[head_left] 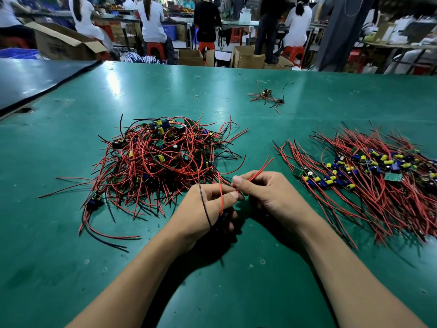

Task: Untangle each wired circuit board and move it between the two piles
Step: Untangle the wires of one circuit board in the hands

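You're maybe halfway, I'd guess. The tangled pile (163,159) on the left of the table (236,292) is a big knot with loads of boards in it. The neat pile (369,176) on the right already has plenty laid out with their wires combed one way. One wired board (224,217) is between the two, tucked under your left hand (203,209) (mostly hidden), whose fingers curl round it and its wires. Your right hand (267,195) pinches its red leads (257,171) at the fingertips. A few strays (267,97) wait farther back too.

Bare left grip (208,209) and right grip (272,195), bare forearms (350,275), thumbnails (235,195) seemingly trimmed short.
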A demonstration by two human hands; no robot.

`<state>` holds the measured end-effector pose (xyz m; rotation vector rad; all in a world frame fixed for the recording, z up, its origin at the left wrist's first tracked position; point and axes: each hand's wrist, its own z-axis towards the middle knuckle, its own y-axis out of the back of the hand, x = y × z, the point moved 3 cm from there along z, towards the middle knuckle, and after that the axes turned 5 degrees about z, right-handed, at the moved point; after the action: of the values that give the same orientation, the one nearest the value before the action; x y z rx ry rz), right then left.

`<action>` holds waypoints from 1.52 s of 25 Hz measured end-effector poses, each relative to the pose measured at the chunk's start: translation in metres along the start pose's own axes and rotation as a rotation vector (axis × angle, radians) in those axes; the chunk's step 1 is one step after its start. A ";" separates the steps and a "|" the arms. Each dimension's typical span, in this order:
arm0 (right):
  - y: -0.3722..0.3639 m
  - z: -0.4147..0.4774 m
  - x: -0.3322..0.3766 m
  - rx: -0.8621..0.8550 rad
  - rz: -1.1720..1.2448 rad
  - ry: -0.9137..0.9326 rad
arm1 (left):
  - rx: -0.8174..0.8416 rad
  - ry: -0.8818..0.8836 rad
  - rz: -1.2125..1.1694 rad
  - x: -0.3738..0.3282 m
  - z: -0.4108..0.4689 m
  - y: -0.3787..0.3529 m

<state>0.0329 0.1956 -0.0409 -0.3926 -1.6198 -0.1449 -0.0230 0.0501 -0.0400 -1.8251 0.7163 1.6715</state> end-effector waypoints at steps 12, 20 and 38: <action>0.017 0.013 0.005 -0.445 0.287 0.059 | 0.072 0.004 0.061 -0.002 0.000 -0.003; 0.016 0.010 0.010 -0.254 0.660 -0.219 | 0.081 0.007 0.080 0.001 0.000 0.005; -0.031 -0.009 0.010 -0.159 -0.482 0.514 | -0.429 -0.343 -0.084 -0.022 -0.002 0.017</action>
<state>0.0305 0.1654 -0.0261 -0.0642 -1.1676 -0.6872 -0.0358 0.0373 -0.0190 -1.7340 0.1378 2.1285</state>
